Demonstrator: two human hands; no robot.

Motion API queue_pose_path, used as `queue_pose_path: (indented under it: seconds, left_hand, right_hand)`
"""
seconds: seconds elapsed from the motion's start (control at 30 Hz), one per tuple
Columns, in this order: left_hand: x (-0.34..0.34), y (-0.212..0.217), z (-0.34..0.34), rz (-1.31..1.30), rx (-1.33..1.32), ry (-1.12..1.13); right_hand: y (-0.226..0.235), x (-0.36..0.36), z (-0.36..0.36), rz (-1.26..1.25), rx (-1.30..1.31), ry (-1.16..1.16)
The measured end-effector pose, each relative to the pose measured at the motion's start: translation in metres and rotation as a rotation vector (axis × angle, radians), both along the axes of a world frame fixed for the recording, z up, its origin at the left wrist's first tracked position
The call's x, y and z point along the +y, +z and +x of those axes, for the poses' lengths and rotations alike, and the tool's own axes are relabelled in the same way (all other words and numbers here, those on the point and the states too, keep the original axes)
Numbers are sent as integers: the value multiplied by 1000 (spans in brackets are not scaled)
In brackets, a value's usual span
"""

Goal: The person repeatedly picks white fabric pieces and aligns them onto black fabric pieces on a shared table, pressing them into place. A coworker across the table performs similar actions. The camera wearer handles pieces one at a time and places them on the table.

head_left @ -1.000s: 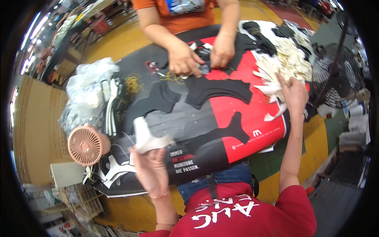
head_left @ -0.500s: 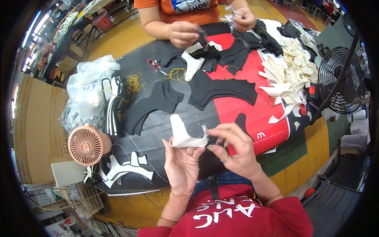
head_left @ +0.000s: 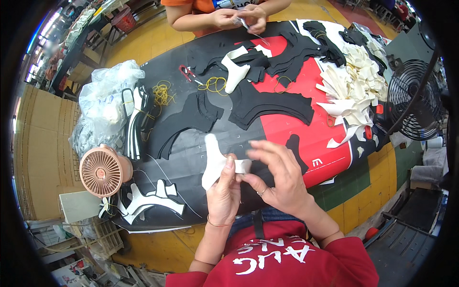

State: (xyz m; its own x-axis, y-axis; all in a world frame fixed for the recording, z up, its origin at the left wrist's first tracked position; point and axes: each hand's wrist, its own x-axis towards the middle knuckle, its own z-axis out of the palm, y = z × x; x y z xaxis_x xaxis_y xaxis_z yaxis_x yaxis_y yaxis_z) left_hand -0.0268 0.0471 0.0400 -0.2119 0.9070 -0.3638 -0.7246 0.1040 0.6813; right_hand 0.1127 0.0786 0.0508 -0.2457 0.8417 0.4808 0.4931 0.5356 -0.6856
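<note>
My left hand [head_left: 224, 193] pinches a white, curved cut piece [head_left: 213, 165] between thumb and fingers, above the dark part of the table. The piece stands tilted, with one arm pointing away and a shorter end folded over to the right. At that short end is my right hand [head_left: 286, 179], its fingers apart and slightly blurred. The right thumb tip is close to the piece; whether it touches is unclear. Beyond my hands lie layered black cut pieces [head_left: 270, 107] and another black stack [head_left: 191, 115]. A similar off-white piece [head_left: 236, 71] rests on black ones farther back.
A small pink fan [head_left: 101, 172], plastic bags [head_left: 107, 103] and white-and-black pieces [head_left: 150, 203] are at the left. Red-handled snips [head_left: 185, 71] lie beside yellow ties [head_left: 164, 94]. Cream scraps [head_left: 351, 81] pile up at the right. Across the table, a person's hands [head_left: 244, 18] hold a thin strip.
My left thumb has come over the white piece, which has turned and now shows its short end folded. My right fingers have lifted and spread. The other person's hands have come together and drawn back.
</note>
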Motion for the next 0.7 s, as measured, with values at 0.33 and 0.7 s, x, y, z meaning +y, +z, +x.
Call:
queue_pose_path:
  seconds: [0.33, 0.7]
  left_hand:
    - [-8, -4, -10, 100, 73, -191]
    - [-13, -4, 14, 206, 842, 177]
  right_hand:
    - [6, 5, 22, -322, 185, 114]
    - [10, -7, 10, 170, -259, -37]
